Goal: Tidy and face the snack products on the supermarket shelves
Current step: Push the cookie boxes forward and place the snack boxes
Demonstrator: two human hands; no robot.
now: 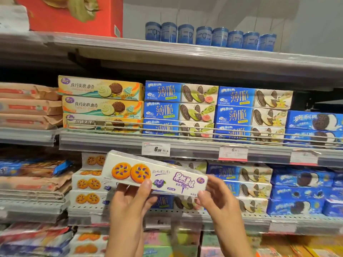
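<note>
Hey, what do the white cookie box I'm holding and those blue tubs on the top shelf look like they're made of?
Cookie box: likely printed cardboard under a glossy clear wrap, judging by crisp edges and sheen along its top. Both hands, left and right, grip it without denting it. Blue tubs: probably plastic or wrapped paper cups; too blurred to tell.

White price tags (156,149) on the grey shelf edge (194,145)

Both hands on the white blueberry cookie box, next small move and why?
Probably level it and slide it left onto the matching stack. The white blueberry cookie box is tilted, held by left hand and right hand in front of blue boxes.
</note>
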